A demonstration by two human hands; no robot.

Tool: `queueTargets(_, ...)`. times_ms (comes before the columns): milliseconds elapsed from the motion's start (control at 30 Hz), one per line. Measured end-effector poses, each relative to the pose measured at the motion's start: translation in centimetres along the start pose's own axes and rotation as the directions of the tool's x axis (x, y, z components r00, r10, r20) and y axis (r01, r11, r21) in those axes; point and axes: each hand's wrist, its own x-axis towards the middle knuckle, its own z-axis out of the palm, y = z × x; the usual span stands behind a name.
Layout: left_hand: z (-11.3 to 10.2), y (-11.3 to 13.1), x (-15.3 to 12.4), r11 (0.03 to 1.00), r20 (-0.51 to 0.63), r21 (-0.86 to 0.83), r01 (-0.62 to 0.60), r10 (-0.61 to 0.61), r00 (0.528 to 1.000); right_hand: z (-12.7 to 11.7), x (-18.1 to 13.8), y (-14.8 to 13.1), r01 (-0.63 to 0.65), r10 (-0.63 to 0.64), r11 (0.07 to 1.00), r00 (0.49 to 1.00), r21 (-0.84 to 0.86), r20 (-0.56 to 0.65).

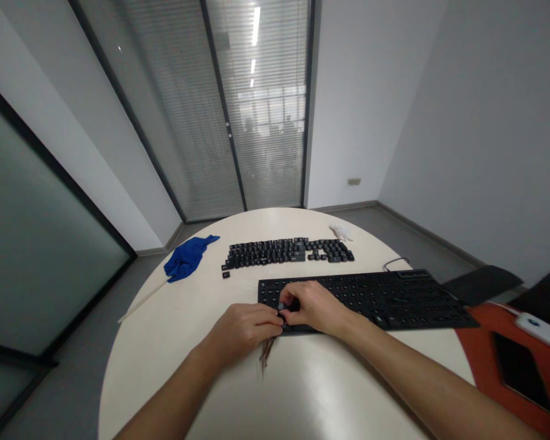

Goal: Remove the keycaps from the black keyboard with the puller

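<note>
Over the left end of a black keyboard base [421, 299], stripped of its keycaps, my two hands meet at the fingertips. My right hand [318, 305] pinches a small dark keycap [282, 307] between thumb and fingers. From the other side, my left hand [245, 327] is closed, its fingertips against the same spot. A thin brown object [266, 353], blurred and frayed at its lower end, sticks out below the left fingers. Its kind is unclear, and the fingers hide its upper part.
Black keycaps [266, 252] lie in keyboard order behind the base, with one loose keycap [226, 275] at their left. A blue cloth [186, 260] with a pale stick [142, 301] lies left. White crumpled material [341, 232] sits far right. A phone [522, 370] rests on an orange surface.
</note>
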Motion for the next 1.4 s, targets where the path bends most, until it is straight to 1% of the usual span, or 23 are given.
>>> queueTargets(67, -0.3, 0.1, 0.1, 1.0, -0.001, 0.016, 0.014, -0.014, 1.0, 0.0, 0.2, 0.1, -0.04, 0.04, 0.996, 0.999, 0.084, -0.006)
queueTargets(133, -0.7, 0.2, 0.2, 0.998, 0.015, 0.022, 0.061, -0.061, 0.998, 0.0, 0.4, 0.2, -0.105, 0.108, 0.972, 0.994, 0.21, -0.006)
queueTargets(233, -1.0, 0.3, 0.3, 0.994, 0.033, 0.01, 0.109, -0.11, 0.993, 0.1, 0.6, 0.5, -0.205, 0.207, 0.886, 0.978, 0.416, 0.039)
queueTargets(300, -0.9, 0.1, 0.2, 0.995, 0.012, 0.012, 0.103, -0.103, 0.995, 0.2, 0.7, 0.8, -0.231, 0.217, 0.838, 0.972, 0.494, 0.088)
queueTargets(400, -0.9, -0.3, -0.1, 0.994, -0.064, -0.001, 0.114, -0.114, 0.991, 0.3, 0.7, 1.3, -0.205, 0.179, 0.827, 0.979, 0.524, 0.101)
queueTargets(467, -1.0, -0.7, -0.2, 0.988, -0.096, -0.055, 0.146, -0.151, 0.984, 0.3, 0.5, 1.5, -0.175, 0.159, 0.848, 0.984, 0.5, 0.075)
queueTargets(533, -1.3, -1.0, -0.5, 0.971, -0.087, -0.13, 0.2, -0.213, 0.973, 0.3, 0.4, 1.5, -0.141, 0.139, 0.892, 0.99, 0.43, 0.036)
queueTargets(667, -2.0, -2.1, -1.3, 0.909, -0.044, -0.266, 0.32, -0.343, 0.938, 0.1, 0.3, 1.0, -0.039, 0.052, 0.981, 0.997, 0.191, -0.064)
queueTargets(733, -2.3, -2.6, -1.8, 0.875, -0.035, -0.312, 0.37, -0.4, 0.916, 0.1, 0.4, 0.7, 0.008, 0.0, 0.996, 0.996, 0.088, -0.092)
queueTargets(800, -2.5, -3.0, -2.2, 0.845, -0.022, -0.343, 0.41, -0.444, 0.896, 0.2, 0.6, 0.6, 0.041, -0.038, 0.999, 0.995, 0.028, -0.095)
queueTargets(867, -2.8, -3.3, -2.3, 0.819, -0.002, -0.36, 0.446, -0.479, 0.878, 0.3, 0.7, 0.6, 0.06, -0.06, 0.998, 0.995, -0.001, -0.077)
queueTargets(933, -3.2, -3.3, -2.3, 0.783, 0.031, -0.374, 0.498, -0.526, 0.85, 0.5, 0.9, 0.6, 0.066, -0.067, 0.998, 0.996, -0.019, -0.061)
queueTargets(1033, -3.6, -3.2, -2.3, 0.713, 0.115, -0.396, 0.579, -0.587, 0.801, 0.7, 1.1, 0.7, 0.054, -0.056, 0.998, 0.996, -0.03, -0.065)
queueTargets(1133, -3.8, -3.0, -2.3, 0.662, 0.204, -0.405, 0.631, -0.608, 0.768, 0.8, 1.5, 0.8, 0.036, -0.036, 0.999, 0.997, -0.016, -0.062)
queueTargets(1233, -3.8, -3.0, -2.4, 0.626, 0.24, -0.415, 0.66, -0.625, 0.743, 0.8, 2.4, 0.7, 0.013, -0.014, 1.0, 0.999, -0.013, -0.05)
queueTargets(1300, -3.8, -3.0, -2.4, 0.591, 0.275, -0.434, 0.68, -0.632, 0.724, 0.8, 3.4, 0.7, 0.007, -0.01, 0.999, 0.998, -0.05, -0.06)
queueTargets(1400, -3.7, -3.0, -2.4, 0.517, 0.349, -0.475, 0.712, -0.632, 0.692, 1.0, 5.3, 0.4, 0.013, -0.024, 0.988, 0.998, -0.153, -0.066)
